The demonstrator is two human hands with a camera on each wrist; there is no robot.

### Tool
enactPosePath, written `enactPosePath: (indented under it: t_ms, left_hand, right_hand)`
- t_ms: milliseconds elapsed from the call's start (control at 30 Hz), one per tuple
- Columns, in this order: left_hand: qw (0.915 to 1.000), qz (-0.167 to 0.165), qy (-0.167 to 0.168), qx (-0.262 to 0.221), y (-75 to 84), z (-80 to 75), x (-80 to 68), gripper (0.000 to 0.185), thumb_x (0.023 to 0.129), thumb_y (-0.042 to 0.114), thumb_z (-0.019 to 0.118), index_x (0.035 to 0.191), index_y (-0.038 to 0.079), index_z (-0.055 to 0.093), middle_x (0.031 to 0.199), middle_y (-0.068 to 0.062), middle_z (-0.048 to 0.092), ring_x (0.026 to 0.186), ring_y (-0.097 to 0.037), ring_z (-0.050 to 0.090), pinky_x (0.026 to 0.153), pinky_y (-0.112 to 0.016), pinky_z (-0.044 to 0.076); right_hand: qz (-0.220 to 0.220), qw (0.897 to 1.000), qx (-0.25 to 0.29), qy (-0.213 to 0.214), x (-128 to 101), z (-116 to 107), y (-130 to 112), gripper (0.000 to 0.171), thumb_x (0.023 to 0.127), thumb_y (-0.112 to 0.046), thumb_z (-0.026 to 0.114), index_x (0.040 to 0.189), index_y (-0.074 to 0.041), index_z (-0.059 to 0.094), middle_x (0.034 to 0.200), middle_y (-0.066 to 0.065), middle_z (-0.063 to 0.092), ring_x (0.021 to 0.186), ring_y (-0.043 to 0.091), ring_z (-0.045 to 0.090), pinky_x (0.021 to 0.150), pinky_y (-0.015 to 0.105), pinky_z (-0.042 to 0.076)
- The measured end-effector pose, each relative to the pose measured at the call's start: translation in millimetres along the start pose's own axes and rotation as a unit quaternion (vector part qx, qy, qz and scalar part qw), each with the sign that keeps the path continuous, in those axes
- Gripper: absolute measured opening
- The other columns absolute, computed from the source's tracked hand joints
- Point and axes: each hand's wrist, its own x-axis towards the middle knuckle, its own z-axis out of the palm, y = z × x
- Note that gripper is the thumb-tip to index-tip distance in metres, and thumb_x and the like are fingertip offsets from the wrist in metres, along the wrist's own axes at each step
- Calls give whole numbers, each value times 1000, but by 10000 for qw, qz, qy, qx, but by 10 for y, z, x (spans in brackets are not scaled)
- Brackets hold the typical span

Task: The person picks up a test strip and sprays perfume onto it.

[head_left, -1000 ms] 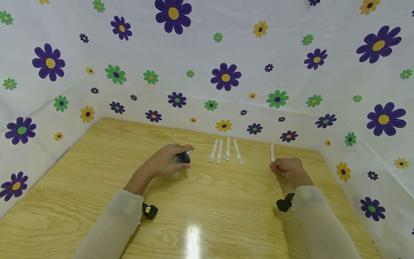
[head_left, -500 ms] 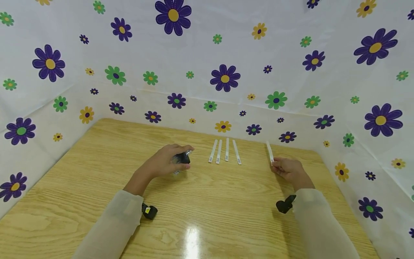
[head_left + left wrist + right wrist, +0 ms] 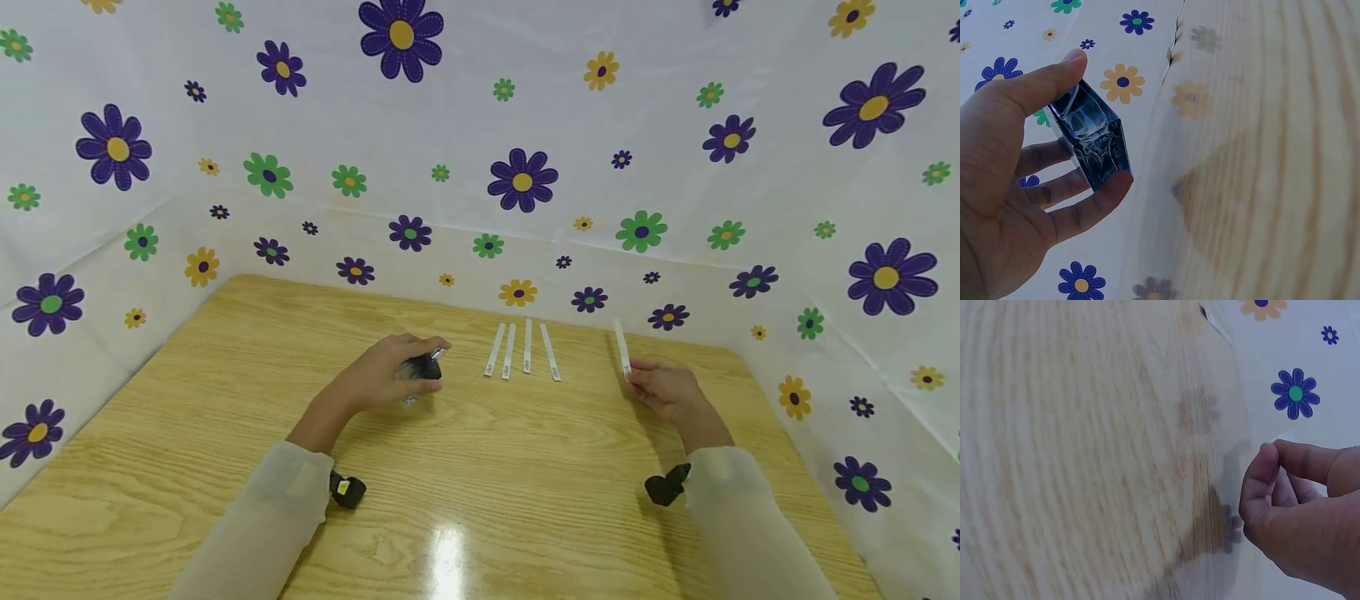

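A faceted dark-blue glass perfume bottle (image 3: pixel 1100 134) is gripped between the thumb and fingers of my left hand (image 3: pixel 373 373), just above the table. Its silver spray top (image 3: pixel 437 353) points up and right in the head view. On the right, my right hand (image 3: pixel 670 393) pinches the near, printed end of a white paper test strip (image 3: pixel 622 348) between thumb and forefinger. The strip's far end leans away and slightly left, off the table. In the right wrist view, the fingers (image 3: pixel 1260 478) hide most of that strip. Several similar paper strips (image 3: pixel 527 346) lie between the hands.
The wood-grain table (image 3: pixel 480 467) ends at a white sheet (image 3: pixel 337 108) printed with flowers, which hangs at the back and both sides. Black wrist cameras sit on the left cuff (image 3: pixel 348 490) and right cuff (image 3: pixel 666 487). The loose strips lie near the back edge.
My right hand has raised its paper strip off the table and shifted it slightly left, its far end now tilted left. The left hand and perfume bottle have not moved.
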Motion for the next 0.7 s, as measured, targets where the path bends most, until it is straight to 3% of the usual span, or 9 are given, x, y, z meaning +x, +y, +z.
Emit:
enactPosePath:
  t_ms: [233,467,700]
  left_hand:
    - [10000,43,9,31,-4,8,9,60,95,47,72,149,28,54,137,-9,61,128,-32,54,106,-59,44]
    - [9999,111,46,81,-12,13,7,61,95,47,72,149,26,54,136,-9,61,127,-32,54,106,-58,44]
    - [9999,72,33,88,-6,12,4,61,95,47,72,149,27,54,138,-10,60,129,-34,53,106,-60,43]
  right_hand:
    - [-387,9977,-425,-347,-89,67,6,50,101,-1,61,147,12,44,104,3,65,87,11,63,80,24,56]
    - [-731,9931,-524,-751,-147,207,-5,48,100,1,63,142,17,46,100,2,67,86,12,65,80,26,58]
    - [-944,9843,-1164,-937,-203,387,-8,41,101,-1,62,137,16,52,104,6,66,89,15,66,82,27,58]
